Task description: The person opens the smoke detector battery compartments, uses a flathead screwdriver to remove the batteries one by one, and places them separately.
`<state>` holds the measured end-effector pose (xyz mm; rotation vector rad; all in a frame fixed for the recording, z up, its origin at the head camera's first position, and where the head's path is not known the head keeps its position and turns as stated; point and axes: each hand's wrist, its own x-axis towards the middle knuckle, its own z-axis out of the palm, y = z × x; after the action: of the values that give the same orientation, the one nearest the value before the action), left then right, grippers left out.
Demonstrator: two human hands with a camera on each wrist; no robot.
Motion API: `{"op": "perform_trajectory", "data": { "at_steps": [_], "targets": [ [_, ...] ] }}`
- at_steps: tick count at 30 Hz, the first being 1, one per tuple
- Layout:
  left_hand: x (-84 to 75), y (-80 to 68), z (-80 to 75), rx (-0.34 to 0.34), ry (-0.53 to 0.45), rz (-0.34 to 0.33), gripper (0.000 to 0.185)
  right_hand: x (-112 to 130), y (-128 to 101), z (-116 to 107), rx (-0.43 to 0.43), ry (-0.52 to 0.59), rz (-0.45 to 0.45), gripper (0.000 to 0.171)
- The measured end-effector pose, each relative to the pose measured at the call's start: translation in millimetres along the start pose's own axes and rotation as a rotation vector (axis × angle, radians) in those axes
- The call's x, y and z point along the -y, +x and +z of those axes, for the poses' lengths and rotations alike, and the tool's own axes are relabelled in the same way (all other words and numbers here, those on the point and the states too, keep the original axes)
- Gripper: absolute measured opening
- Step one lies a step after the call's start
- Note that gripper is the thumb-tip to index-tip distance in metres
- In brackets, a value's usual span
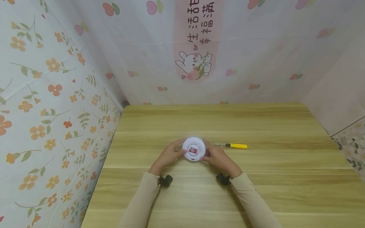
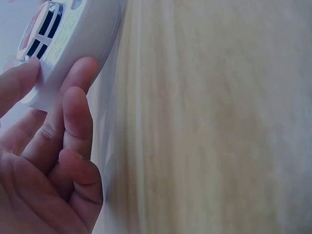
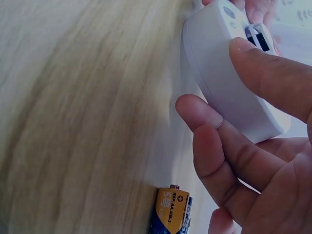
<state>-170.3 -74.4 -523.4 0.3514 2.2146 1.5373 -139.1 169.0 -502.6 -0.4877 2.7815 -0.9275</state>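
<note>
A round white smoke alarm, with a red label and vents on its raised centre, is held between both hands over the middle of the table. My left hand grips its left edge, thumb on the upper face and fingers against the side in the left wrist view. From the opposite edge my right hand pinches it, the thumb on top beside the vents. Whether the alarm's underside touches the table, I cannot tell. An orange and blue AA battery lies below the right hand in the right wrist view, with a second one partly hidden behind it.
To the right of the right hand lies a screwdriver with a yellow handle, its shaft pointing left. The wood-grain table meets a patterned curtain at the back and a floral cloth on the left.
</note>
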Motion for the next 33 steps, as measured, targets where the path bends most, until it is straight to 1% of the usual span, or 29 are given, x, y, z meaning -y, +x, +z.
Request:
{"op": "perform_trajectory", "data": {
  "at_steps": [1, 6, 7, 8, 13, 16, 21, 26, 31, 33],
  "targets": [
    [-3.9, -1.9, -0.4, 0.002, -0.005, 0.002, 0.059, 0.5, 0.2, -0.2, 0.005, -0.002, 0.0, 0.083],
    [-4.8, -1.7, -1.0, 0.009, -0.031, -0.008, 0.057, 2.6, 1.6, -2.3, 0.035, 0.008, 0.004, 0.08],
    [-4.9, -1.6, -1.0, 0.012, -0.028, -0.01, 0.057, 2.6, 1.8, -2.5, 0.039, 0.007, 0.005, 0.079],
    [-1.2, 0.4, -0.9, 0.015, -0.026, -0.012, 0.057, 2.2, 2.1, -2.5, 0.043, 0.005, 0.004, 0.078],
    [-0.2, 2.4, -1.4, 0.05, 0.003, 0.003, 0.056, -1.1, 3.7, -1.8, 0.054, -0.015, -0.001, 0.069],
    [0.9, 4.0, -0.6, 0.059, 0.021, 0.002, 0.055, -2.6, 3.8, -1.5, 0.058, -0.017, 0.004, 0.067],
    [0.8, 5.1, 2.0, 0.046, 0.028, -0.009, 0.052, -3.3, 2.9, -0.3, 0.059, -0.041, 0.006, 0.065],
    [-0.8, 5.8, 4.4, 0.046, 0.03, -0.01, 0.051, -4.7, 0.7, -0.6, 0.054, -0.043, 0.009, 0.064],
    [-4.0, 0.3, 2.4, 0.046, 0.076, -0.019, 0.054, -10.1, 0.4, -2.5, 0.04, -0.03, 0.0, 0.062],
    [-4.9, -4.2, 0.0, 0.04, 0.085, -0.03, 0.055, -12.7, -0.7, -5.2, 0.038, -0.004, 0.006, 0.061]
  ]
}}
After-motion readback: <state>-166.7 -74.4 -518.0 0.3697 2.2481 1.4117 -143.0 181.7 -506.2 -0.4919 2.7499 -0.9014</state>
